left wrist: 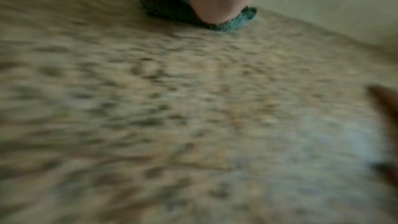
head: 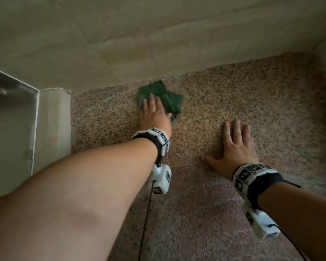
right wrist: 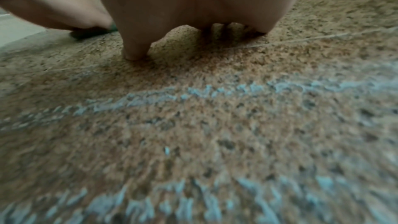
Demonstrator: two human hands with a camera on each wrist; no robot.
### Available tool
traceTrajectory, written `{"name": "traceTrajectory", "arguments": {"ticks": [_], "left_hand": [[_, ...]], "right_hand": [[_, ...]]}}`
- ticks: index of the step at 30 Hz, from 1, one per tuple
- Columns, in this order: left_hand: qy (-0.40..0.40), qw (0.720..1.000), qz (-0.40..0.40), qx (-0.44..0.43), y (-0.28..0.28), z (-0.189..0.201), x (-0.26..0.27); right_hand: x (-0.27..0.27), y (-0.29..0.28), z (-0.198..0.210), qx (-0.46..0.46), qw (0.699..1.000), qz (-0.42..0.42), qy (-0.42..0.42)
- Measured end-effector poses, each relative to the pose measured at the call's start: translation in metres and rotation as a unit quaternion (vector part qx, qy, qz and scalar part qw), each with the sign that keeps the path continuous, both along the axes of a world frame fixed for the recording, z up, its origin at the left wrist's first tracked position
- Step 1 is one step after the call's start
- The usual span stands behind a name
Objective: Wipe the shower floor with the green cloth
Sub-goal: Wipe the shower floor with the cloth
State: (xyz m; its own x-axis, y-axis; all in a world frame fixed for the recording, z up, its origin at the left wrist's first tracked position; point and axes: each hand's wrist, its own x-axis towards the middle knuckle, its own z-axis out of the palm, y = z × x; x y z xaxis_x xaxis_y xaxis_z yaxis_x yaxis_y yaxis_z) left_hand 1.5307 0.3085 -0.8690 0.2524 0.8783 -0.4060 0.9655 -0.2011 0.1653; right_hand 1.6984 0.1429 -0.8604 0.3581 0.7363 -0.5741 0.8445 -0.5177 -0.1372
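A speckled reddish-brown granite shower floor (head: 224, 102) meets a beige tiled wall (head: 120, 44). The dark green, rumpled terry cloth (head: 166, 97) lies bunched on the floor just beside the wall. The left hand (head: 154, 117) presses flat on it, fingers straight. The right hand (head: 233, 147) rests spread on bare floor nearby. A glass panel (head: 9, 119) stands at left.

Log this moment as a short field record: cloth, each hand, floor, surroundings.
cloth: green cloth, crumpled, on the floor near the wall base
left hand: left hand flat on the cloth, fingers straight
right hand: right hand spread flat on bare floor, apart from the cloth
floor: speckled stone floor
surroundings: beige wall behind; glass panel at left
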Motion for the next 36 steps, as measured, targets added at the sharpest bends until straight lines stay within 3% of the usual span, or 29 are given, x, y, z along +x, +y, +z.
{"name": "traceTrajectory", "arguments": {"ticks": [5,9,24,29,36], "left_hand": [[0.037,0.986,0.159,0.042,-0.018,-0.007,-0.109],[0.063,0.975,0.211,0.023,-0.031,-0.003,-0.145],[0.028,0.989,0.138,-0.048,-0.086,0.014,-0.120],[0.006,0.989,0.126,-0.073,-0.096,0.021,-0.106],[-0.013,0.982,0.144,-0.120,-0.091,0.025,-0.095]], "right_hand": [[0.001,0.002,0.001,-0.002,1.000,0.001,0.002],[0.000,0.002,0.004,-0.008,1.000,0.005,-0.006],[-0.016,0.012,0.023,-0.045,0.997,0.011,-0.065],[-0.049,0.034,0.043,-0.048,0.990,0.090,-0.096],[-0.107,0.116,0.087,-0.040,0.978,0.177,-0.101]]}}
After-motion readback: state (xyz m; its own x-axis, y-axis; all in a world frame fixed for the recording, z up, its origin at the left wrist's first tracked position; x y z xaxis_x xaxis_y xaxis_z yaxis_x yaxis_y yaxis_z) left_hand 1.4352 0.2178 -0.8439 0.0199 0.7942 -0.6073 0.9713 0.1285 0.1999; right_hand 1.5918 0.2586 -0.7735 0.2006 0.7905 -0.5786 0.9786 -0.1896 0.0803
